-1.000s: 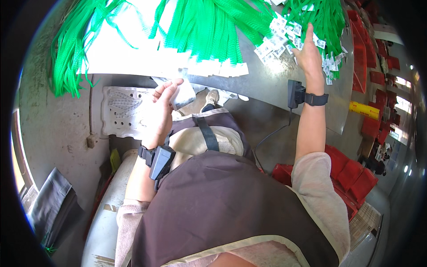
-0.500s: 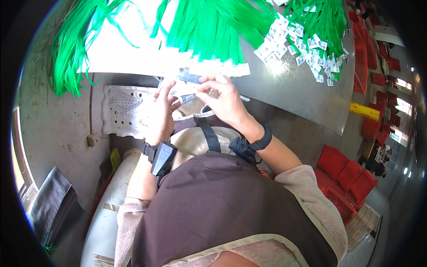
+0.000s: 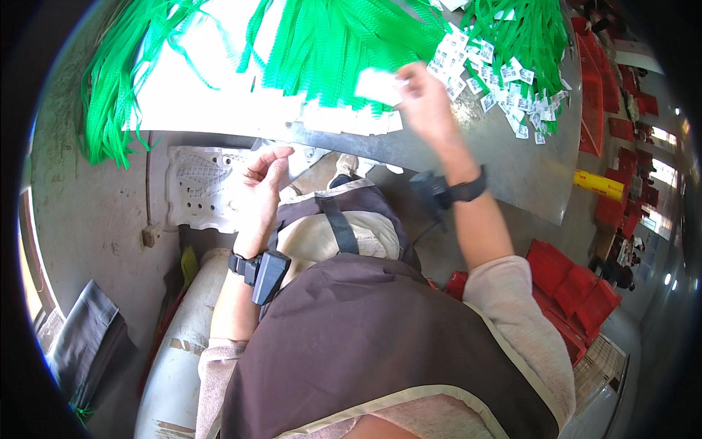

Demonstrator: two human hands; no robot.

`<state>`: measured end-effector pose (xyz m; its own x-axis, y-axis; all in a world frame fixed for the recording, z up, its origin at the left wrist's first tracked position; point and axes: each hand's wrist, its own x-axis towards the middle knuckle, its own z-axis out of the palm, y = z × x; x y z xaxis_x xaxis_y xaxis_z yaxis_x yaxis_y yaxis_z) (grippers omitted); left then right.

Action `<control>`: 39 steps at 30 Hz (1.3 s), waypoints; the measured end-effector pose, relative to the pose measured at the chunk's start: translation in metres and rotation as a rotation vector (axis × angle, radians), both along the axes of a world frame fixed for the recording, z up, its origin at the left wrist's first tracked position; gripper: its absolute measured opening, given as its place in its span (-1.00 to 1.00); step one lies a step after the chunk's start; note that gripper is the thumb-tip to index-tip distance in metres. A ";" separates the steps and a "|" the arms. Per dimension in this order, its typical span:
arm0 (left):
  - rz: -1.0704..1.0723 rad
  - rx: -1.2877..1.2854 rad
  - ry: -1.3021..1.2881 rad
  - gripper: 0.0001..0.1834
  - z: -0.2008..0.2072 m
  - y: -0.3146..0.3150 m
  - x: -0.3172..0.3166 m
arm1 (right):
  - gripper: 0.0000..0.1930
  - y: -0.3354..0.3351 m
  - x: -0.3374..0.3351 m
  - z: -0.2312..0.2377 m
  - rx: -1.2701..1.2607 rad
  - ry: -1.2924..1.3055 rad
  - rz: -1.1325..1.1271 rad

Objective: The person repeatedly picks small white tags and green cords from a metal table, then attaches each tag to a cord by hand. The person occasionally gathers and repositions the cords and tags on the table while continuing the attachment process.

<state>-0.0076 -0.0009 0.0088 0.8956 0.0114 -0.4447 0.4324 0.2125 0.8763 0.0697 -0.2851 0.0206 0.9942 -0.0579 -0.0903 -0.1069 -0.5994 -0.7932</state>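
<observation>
My right hand (image 3: 428,106) is raised over the metal table, its fingers pinched on a white tag (image 3: 376,86) that is smeared by motion. A blurred green strip lies right beyond the tag; whether it is joined to it I cannot tell. Lower and to the left, my left hand (image 3: 259,186) is closed in a pinch below the table's near edge. A pale, partly see-through piece (image 3: 303,159) shows beside its fingertips, too unclear to name. In front of my hands lie green mesh strips (image 3: 322,51), with white tags at their near ends.
Another green bundle (image 3: 113,88) hangs over the table's left side. At the right, more green strips carry several small printed tags (image 3: 515,95) on the metal table (image 3: 512,168). A white perforated plastic stool (image 3: 194,190) stands below. Red crates (image 3: 567,282) stand at the right, a white cylinder (image 3: 183,351) lower left.
My hands have moved apart. The right one has gone up and right over the table with the white tag, while the left stays low, its fingers now pinched.
</observation>
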 end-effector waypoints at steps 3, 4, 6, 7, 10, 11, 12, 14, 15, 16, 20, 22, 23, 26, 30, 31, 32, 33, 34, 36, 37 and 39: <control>0.022 -0.144 -0.004 -0.78 0.010 -0.003 0.002 | -0.39 -0.041 0.014 0.072 -0.595 -0.020 -0.146; 0.014 -0.208 0.049 -0.77 0.014 -0.003 0.004 | -0.30 -0.040 0.010 0.086 -0.811 -0.012 -0.184; 0.013 -0.341 0.133 -0.73 0.018 -0.004 0.009 | -0.42 -0.010 -0.005 0.082 -0.508 -0.215 -0.022; 0.007 -0.308 0.112 -0.71 0.020 -0.005 0.010 | -0.48 0.016 -0.020 0.067 -0.242 0.037 -0.016; -0.015 -0.413 0.116 -0.68 0.020 -0.005 0.012 | -0.78 0.071 -0.067 0.026 0.424 -0.010 0.329; 0.004 -0.412 0.107 -0.69 0.019 -0.004 0.012 | -0.83 0.081 -0.073 0.017 0.426 0.054 0.213; 0.010 -0.373 0.134 -0.69 0.018 -0.003 0.011 | -0.89 0.089 -0.079 0.010 0.467 0.020 0.231; 0.007 -0.336 0.133 -0.69 0.013 -0.002 0.011 | -0.90 0.099 -0.085 0.007 0.416 0.098 0.122; 0.006 -0.311 0.135 -0.69 0.010 -0.001 0.011 | -0.89 0.102 -0.084 0.010 0.376 0.093 0.129; 0.008 -0.285 0.139 -0.70 0.007 -0.001 0.010 | -0.89 0.103 -0.083 0.014 0.365 0.044 0.165; 0.023 -0.184 0.165 -0.70 0.001 0.001 0.010 | -0.89 0.112 -0.079 0.021 0.211 0.020 0.249; 0.071 -0.200 0.215 -0.71 0.000 -0.001 0.011 | -0.86 0.114 -0.077 0.015 0.273 0.076 0.193; 0.097 -0.203 0.244 -0.72 0.000 -0.001 0.011 | -0.86 0.113 -0.075 0.012 0.309 0.127 0.164; 0.092 -0.220 0.249 -0.71 0.000 -0.004 0.013 | -0.87 0.109 -0.069 0.002 0.286 0.117 0.164; 0.108 -0.231 0.233 -0.70 -0.005 -0.009 0.014 | -0.89 0.104 -0.067 0.001 0.262 0.103 0.209; 0.118 -0.235 0.243 -0.69 -0.007 -0.010 0.014 | -0.90 0.102 -0.067 0.001 0.256 0.093 0.214; 0.126 -0.239 0.251 -0.69 -0.011 -0.010 0.014 | -0.90 0.101 -0.065 0.000 0.250 0.081 0.219; 0.185 -0.178 0.264 -0.68 -0.014 -0.011 0.015 | -0.90 0.100 -0.064 -0.002 0.260 0.062 0.254; 0.245 -0.116 0.278 -0.68 -0.019 -0.011 0.017 | -0.91 0.099 -0.061 -0.006 0.284 0.108 0.161; 0.330 -0.046 0.298 -0.67 -0.024 -0.007 0.019 | -0.91 0.095 -0.052 -0.017 0.382 0.162 0.059; 0.351 -0.041 0.304 -0.66 -0.026 -0.003 0.020 | -0.93 0.094 -0.044 -0.025 0.336 0.077 -0.008; 0.357 -0.116 0.302 -0.66 -0.026 0.002 0.019 | -0.88 0.095 -0.029 -0.042 0.136 0.038 -0.073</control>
